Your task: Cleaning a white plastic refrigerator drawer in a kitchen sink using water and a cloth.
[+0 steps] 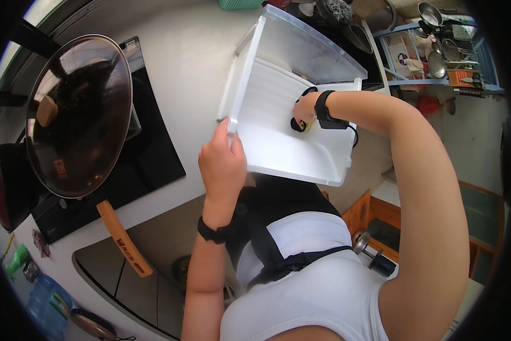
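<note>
A white plastic bin (pixel 272 145) with a clear panel (pixel 311 51) stands tilted at the counter's edge in front of me. My left hand (pixel 223 157) grips its near left corner, thumb and fingers around the rim. My right hand (pixel 305 108) is inside the bin, its fingers pressed on a small black and yellow item (pixel 299 125) against the inner wall. What that item is, and how firmly the fingers hold it, is partly hidden by the hand. Black straps circle both wrists.
At left, a wok with a glass lid (pixel 80 119) stands on a black cooktop (pixel 157 157), its wooden handle (pixel 125 241) jutting over the counter edge. A blue rack (pixel 409 32) with ladles and strainers is at upper right. A green basket (pixel 240 3) sits at the top.
</note>
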A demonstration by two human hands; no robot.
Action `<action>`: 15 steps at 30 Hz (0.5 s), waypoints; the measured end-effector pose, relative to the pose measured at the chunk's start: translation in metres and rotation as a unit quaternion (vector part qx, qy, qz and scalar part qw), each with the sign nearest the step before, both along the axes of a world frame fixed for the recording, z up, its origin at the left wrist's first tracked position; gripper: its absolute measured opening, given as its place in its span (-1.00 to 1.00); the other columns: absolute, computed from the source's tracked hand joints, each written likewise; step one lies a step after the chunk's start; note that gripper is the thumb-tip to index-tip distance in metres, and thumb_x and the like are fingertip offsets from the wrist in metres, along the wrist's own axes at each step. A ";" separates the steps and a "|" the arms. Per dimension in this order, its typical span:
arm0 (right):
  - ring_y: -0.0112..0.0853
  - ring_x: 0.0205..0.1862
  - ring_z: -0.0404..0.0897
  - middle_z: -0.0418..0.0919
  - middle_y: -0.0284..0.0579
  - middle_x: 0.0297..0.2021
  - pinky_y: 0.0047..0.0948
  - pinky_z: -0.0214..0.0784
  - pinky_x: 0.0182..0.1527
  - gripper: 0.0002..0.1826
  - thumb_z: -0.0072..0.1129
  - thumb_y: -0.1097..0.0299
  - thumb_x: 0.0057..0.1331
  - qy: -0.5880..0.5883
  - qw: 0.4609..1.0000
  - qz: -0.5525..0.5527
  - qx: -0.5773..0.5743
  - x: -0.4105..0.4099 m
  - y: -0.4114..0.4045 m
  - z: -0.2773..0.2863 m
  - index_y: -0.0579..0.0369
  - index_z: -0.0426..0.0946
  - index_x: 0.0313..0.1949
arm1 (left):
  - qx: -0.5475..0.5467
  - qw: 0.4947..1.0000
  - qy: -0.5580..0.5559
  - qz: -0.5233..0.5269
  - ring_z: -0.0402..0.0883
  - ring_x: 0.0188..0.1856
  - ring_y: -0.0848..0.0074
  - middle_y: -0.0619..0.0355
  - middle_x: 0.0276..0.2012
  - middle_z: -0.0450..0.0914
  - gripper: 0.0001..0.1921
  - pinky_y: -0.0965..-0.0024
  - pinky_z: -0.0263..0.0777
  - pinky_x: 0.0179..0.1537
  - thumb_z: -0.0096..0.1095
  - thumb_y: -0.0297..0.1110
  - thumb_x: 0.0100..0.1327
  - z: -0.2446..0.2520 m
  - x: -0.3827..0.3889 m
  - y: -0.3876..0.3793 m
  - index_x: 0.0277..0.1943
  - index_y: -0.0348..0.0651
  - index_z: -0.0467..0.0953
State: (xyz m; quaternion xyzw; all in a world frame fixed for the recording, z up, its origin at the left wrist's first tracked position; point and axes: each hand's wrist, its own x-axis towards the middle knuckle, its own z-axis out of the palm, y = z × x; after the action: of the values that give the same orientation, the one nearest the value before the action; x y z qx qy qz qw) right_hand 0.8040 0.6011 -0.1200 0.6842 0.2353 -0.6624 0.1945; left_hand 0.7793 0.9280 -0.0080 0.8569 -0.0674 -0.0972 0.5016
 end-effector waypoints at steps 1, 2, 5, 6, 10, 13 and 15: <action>-0.20 -0.29 0.56 0.66 -0.27 -0.23 -0.13 0.40 -0.26 -0.54 0.10 0.53 0.01 -0.003 1.000 0.001 0.000 -0.002 0.004 0.006 -0.21 0.66 -0.08 | 0.003 1.000 0.001 -0.002 0.61 -0.43 0.00 -0.24 -0.48 0.58 -0.69 0.18 0.47 -0.37 0.11 -0.55 0.19 0.000 0.000 0.000 0.00 -0.43 0.52; -0.19 -0.18 0.55 0.65 -0.28 -0.18 -0.15 0.41 -0.15 -0.53 0.09 0.46 0.04 -0.005 1.000 -0.017 -0.020 -0.003 0.009 0.012 -0.32 0.65 -0.05 | 0.006 1.000 0.001 -0.004 0.61 -0.42 0.00 -0.24 -0.48 0.58 -0.69 0.17 0.47 -0.36 0.10 -0.54 0.19 0.000 0.000 0.000 0.00 -0.43 0.52; -0.18 -0.06 0.54 0.65 -0.29 -0.12 -0.19 0.43 -0.07 -0.54 0.07 0.38 0.09 0.017 0.999 -0.038 -0.034 -0.005 0.002 0.018 -0.42 0.64 -0.02 | 0.002 1.000 0.014 -0.013 0.61 -0.41 0.00 -0.24 -0.47 0.58 -0.70 0.18 0.46 -0.36 0.10 -0.53 0.20 0.005 0.001 -0.001 0.00 -0.42 0.52; -0.18 -0.06 0.55 0.65 -0.29 -0.12 -0.20 0.43 -0.08 -0.54 0.07 0.37 0.10 0.022 0.998 -0.042 -0.035 -0.001 0.010 0.030 -0.40 0.64 -0.01 | 0.003 1.000 0.012 -0.014 0.61 -0.41 0.00 -0.24 -0.47 0.58 -0.70 0.18 0.46 -0.36 0.10 -0.53 0.20 0.005 0.002 -0.001 0.00 -0.42 0.52; -0.16 -0.07 0.55 0.66 -0.28 -0.11 -0.20 0.42 -0.07 -0.57 0.03 0.36 0.14 0.015 0.995 -0.086 -0.050 0.006 0.029 0.093 -0.36 0.64 -0.01 | -0.007 1.000 -0.008 -0.006 0.60 -0.43 0.02 -0.23 -0.47 0.58 -0.72 0.19 0.44 -0.38 0.10 -0.52 0.23 0.006 0.003 -0.002 -0.01 -0.43 0.52; -0.22 -0.29 0.52 0.65 -0.24 -0.25 -0.20 0.36 -0.21 -0.64 0.02 0.42 0.12 -0.020 0.991 -0.136 -0.009 -0.001 0.023 0.126 -0.08 0.63 -0.08 | -0.013 1.000 -0.014 -0.004 0.60 -0.44 0.03 -0.22 -0.48 0.58 -0.73 0.20 0.44 -0.39 0.10 -0.51 0.25 0.005 0.002 -0.003 -0.02 -0.44 0.52; -0.21 -0.26 0.55 0.66 -0.21 -0.23 -0.20 0.37 -0.20 -0.64 0.03 0.41 0.14 -0.026 0.988 -0.150 -0.019 -0.003 0.021 0.147 -0.09 0.64 -0.07 | -0.019 1.000 -0.020 -0.007 0.60 -0.45 0.03 -0.22 -0.48 0.57 -0.73 0.20 0.44 -0.39 0.10 -0.51 0.25 0.006 0.003 -0.003 -0.02 -0.45 0.52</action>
State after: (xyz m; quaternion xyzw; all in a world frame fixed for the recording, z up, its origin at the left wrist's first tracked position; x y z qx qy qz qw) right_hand 0.8007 0.6217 0.0269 0.7248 0.1121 -0.6706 0.1114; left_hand 0.7820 0.9246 -0.0021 0.8486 -0.0848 -0.0822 0.5157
